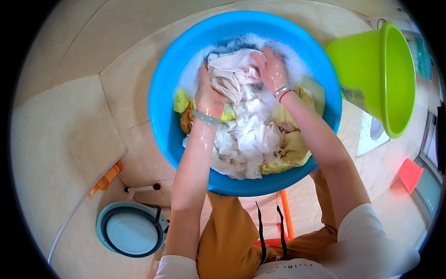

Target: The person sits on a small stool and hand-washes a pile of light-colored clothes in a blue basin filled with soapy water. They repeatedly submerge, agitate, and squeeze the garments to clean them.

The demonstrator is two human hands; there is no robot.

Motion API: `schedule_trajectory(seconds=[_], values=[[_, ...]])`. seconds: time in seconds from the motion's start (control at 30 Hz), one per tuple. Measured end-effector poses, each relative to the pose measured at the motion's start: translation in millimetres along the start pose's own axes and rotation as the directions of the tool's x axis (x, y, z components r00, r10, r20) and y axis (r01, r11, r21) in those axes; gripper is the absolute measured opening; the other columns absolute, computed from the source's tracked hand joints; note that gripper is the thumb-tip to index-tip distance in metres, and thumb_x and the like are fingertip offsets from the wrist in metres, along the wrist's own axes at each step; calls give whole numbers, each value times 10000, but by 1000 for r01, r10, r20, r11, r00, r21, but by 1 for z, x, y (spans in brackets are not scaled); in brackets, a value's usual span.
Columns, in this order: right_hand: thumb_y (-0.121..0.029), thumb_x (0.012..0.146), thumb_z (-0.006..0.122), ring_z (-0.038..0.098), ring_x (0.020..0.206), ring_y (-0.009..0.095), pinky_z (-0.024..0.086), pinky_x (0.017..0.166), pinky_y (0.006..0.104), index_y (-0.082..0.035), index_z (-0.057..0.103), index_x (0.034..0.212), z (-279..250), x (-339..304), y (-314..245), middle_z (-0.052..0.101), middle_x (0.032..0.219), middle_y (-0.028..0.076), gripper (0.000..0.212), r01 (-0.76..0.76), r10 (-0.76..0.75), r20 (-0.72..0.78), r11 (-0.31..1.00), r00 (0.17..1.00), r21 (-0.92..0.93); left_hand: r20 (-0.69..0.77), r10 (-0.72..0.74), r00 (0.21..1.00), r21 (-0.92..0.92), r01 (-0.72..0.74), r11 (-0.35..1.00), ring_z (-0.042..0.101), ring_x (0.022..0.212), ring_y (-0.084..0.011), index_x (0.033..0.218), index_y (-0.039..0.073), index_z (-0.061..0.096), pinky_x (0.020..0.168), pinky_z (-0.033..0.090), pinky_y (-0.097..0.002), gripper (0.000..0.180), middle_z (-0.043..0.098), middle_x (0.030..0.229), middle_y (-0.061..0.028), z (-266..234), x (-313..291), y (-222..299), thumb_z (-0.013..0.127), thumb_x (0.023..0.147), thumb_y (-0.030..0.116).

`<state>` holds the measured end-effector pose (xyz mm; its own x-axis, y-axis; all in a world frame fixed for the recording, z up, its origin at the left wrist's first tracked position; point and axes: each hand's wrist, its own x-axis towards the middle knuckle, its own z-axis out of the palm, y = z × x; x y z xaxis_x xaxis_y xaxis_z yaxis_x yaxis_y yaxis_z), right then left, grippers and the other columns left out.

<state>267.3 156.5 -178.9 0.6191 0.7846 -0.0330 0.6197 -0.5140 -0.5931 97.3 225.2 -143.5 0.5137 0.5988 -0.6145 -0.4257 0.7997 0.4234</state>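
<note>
head: hands [272,69] hold crumpled cloth [232,69] in sudsy round tub [160,88]

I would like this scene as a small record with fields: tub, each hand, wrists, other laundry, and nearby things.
Tub: blue tub with suds
Left hand: at left side of pale cloth; grip unclear
Right hand: at the cloth's right side; grip unclear
Wrists: left, green bangle; right, silver bangle and red cord
Other laundry: white fabric, yellow fabric
Right of tub: lime-green bucket
Lower left: grey-blue basin
</note>
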Motion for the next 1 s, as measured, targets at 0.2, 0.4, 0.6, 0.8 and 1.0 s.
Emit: schedule_trajectory(seconds=[0.2,0.4,0.6,0.8,1.0], values=[[-198,863,566,620,926,384,514,770,450,-84,567,1104,13,1,-12,567,1157,195,267,91,65,476,950,877,-297,-197,20,980,169,14,985,553,1060,-205,1243,100,501,887,464,-383,305,575,1169,-52,-32,20,-14,470,981,252],[-271,793,652,614,777,280,518,640,401,-174,605,969,-15,-30,-61,559,893,76,207,337,-354,72,925,932,176,161,-153,975,-97,170,981,598,925,-212,1159,77,552,732,504,-341,361,606,1089,-73,-10,16,-10,515,950,369],[-294,731,706,598,637,223,486,533,332,-132,601,736,-57,-88,-126,523,870,60,193,489,-603,216,770,768,410,8,-83,997,38,83,996,559,1018,-234,1211,115,520,885,471,-379,499,567,1097,-83,25,-13,-1,466,928,523],[-237,727,662,589,562,175,437,407,339,-134,545,601,-39,-58,-144,493,686,19,200,573,-568,-74,807,820,146,539,5,842,-376,235,896,567,954,-238,1118,103,536,842,478,-365,364,564,1008,-66,4,-2,-16,517,929,414],[-188,733,601,606,577,239,480,467,368,-137,612,630,-22,-30,-124,598,696,40,115,533,-523,-104,821,846,204,-69,101,992,-129,-110,986,576,873,-207,950,98,556,793,486,-349,281,557,899,-48,26,-22,-18,538,923,378]])
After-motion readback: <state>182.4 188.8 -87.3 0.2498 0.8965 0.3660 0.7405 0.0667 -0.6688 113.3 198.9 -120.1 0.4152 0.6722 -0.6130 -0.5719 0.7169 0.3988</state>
